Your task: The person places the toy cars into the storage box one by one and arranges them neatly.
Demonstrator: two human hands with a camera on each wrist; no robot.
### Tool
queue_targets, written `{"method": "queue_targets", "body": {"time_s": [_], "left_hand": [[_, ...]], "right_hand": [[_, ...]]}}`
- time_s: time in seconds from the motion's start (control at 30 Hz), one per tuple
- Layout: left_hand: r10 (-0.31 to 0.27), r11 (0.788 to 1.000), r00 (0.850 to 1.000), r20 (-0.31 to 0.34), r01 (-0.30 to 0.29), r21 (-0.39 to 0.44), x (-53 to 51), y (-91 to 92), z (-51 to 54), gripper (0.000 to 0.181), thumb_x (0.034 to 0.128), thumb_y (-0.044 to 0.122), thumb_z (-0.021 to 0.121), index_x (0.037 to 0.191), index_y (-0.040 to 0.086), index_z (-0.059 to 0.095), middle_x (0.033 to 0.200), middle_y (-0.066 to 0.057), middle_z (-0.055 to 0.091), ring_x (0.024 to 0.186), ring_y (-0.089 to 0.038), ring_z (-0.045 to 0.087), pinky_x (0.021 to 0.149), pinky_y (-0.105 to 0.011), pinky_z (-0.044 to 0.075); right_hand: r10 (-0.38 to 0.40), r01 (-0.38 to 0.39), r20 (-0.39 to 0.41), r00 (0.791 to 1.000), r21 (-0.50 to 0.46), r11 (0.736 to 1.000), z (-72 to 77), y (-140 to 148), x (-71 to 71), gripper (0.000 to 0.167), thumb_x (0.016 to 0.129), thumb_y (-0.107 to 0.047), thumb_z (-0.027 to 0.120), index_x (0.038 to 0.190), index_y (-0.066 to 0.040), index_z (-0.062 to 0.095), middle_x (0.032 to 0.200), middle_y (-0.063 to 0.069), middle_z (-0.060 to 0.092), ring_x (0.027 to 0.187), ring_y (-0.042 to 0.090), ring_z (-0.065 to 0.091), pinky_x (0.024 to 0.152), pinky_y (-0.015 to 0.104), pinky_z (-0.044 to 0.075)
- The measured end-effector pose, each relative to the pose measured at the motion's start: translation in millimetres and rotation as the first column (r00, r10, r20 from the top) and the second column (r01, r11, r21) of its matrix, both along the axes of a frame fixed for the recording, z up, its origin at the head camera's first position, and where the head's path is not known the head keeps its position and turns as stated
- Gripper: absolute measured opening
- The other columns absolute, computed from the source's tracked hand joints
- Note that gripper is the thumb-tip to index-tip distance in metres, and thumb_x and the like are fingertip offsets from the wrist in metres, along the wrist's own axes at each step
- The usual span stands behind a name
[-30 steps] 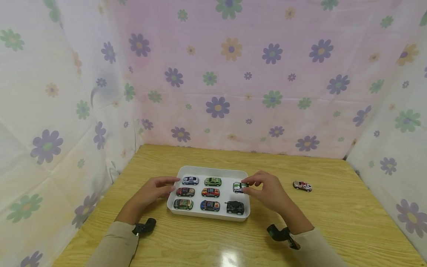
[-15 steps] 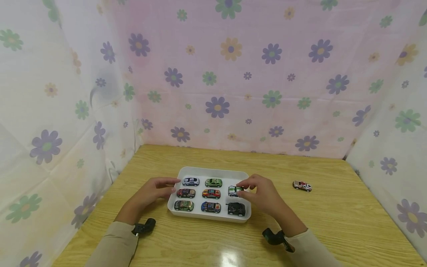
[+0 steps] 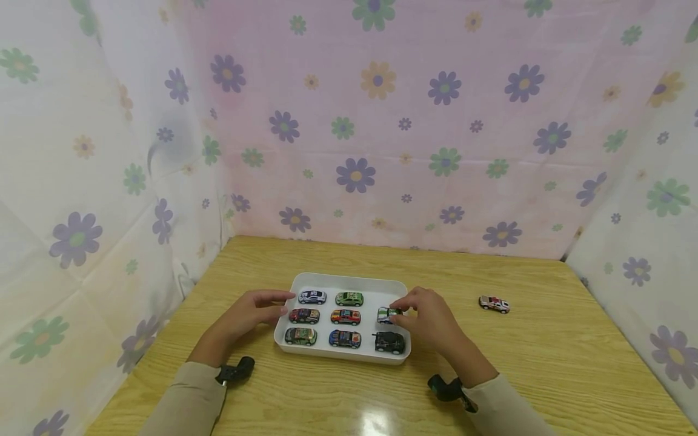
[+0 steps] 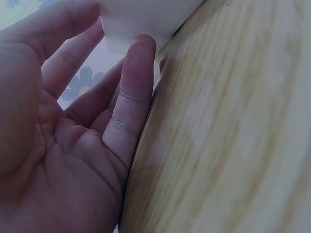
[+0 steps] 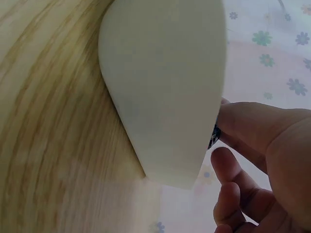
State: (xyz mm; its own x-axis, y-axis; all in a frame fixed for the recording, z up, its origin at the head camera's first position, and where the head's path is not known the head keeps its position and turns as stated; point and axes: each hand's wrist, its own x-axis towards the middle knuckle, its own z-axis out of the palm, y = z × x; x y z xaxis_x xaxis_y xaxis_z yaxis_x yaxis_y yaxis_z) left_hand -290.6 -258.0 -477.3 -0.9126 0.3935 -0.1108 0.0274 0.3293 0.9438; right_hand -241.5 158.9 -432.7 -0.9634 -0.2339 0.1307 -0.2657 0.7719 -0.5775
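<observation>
A white tray point(image 3: 349, 355) holds several small toy cars in rows. At its right side my right hand point(image 3: 431, 315) pinches a green-and-white toy car point(image 3: 385, 314) between thumb and fingers, low inside the tray. A black toy vehicle point(image 3: 389, 343) with a barrel-like front sits just nearer to me. My left hand point(image 3: 248, 312) rests at the tray's left end, fingers loosely extended. In the left wrist view its fingertips touch or nearly touch the outer tray wall point(image 4: 141, 19). The right wrist view shows only a dark bit of the car past the tray wall point(image 5: 165, 87).
A white-and-red toy car point(image 3: 494, 304) stands on the wooden table point(image 3: 545, 363), to the right of the tray. Flower-patterned cloth point(image 3: 403, 151) hangs behind the table and along both sides.
My right hand moved the green-and-white car left from the tray's right wall, then slightly right and nearer. The black vehicle shifted slightly right. The tray moved a little; the left hand stayed put.
</observation>
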Motion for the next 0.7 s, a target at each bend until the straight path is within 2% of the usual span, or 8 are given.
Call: {"method": "queue_targets", "body": {"time_s": [0.27,0.7], "left_hand": [[0.016,1.000,1.000,0.010,-0.016,-0.026,0.4,-0.8,-0.6,0.045,0.0972,0.026,0.074,0.139,0.012,0.067,0.147,-0.017,0.059,0.120,-0.022,0.063,0.090,-0.030,0.058],[0.010,1.000,1.000,0.004,-0.010,-0.026,0.2,-1.9,-1.1,0.047,0.0968,0.028,0.075,0.140,0.012,0.066,0.145,-0.018,0.061,0.114,-0.023,0.064,0.088,-0.031,0.058]], "right_hand": [[-0.058,0.058,0.051,0.997,-0.008,0.998,-2.6,-1.2,0.2,0.015,0.085,-0.024,0.087,0.100,-0.027,0.084,0.094,-0.002,0.061,0.083,0.017,0.050,0.068,0.032,0.042],[-0.098,0.097,0.131,0.986,0.015,0.995,-8.2,-3.5,-1.7,0.015,0.086,-0.023,0.086,0.100,-0.028,0.085,0.085,0.002,0.055,0.077,0.019,0.046,0.061,0.031,0.035]]}}
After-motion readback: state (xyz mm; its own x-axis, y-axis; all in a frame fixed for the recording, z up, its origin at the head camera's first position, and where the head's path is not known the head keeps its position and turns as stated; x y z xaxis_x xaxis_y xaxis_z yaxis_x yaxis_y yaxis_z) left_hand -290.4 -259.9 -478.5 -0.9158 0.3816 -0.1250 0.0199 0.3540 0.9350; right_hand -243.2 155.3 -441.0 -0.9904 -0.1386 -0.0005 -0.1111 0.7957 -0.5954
